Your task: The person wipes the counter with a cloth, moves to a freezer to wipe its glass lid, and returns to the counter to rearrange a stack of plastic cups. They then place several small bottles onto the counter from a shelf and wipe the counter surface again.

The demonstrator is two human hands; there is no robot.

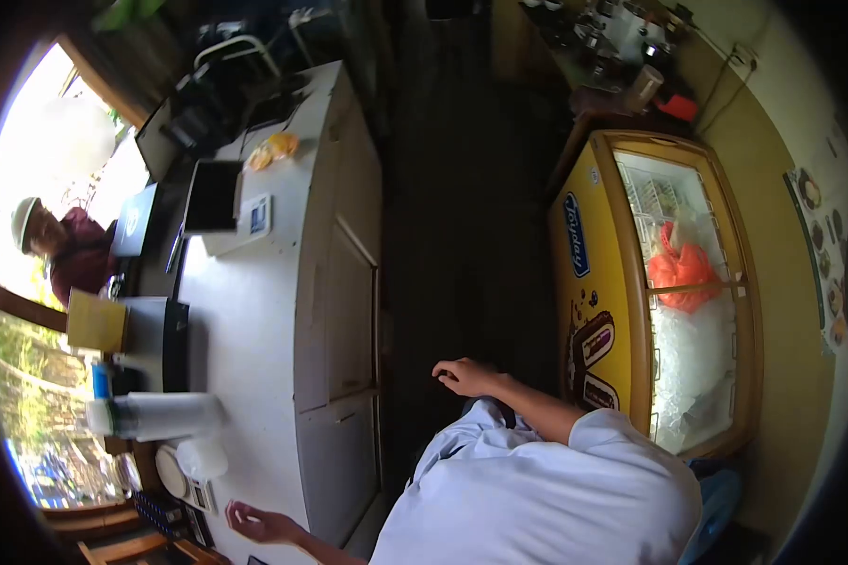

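My left hand (256, 523) hovers at the front end of the white counter (254, 311), its fingers loosely bent with nothing visible in them. Closest to it on the counter are a small white device (198, 493), perhaps a scale, and a pale translucent tub or bag (202, 459). Beyond these lies a long stack of white cups (165, 414). My right hand (460, 377) hangs in front of my body over the dark floor, fingers slightly curled and holding nothing that I can see.
On my right stands a yellow glass-topped freezer (612, 282) with a red plastic bag (683, 278) inside. A dark tablet screen (213, 196) and a yellow bag (273, 151) lie farther along the counter. A person (75, 245) in a light cap is outside the window.
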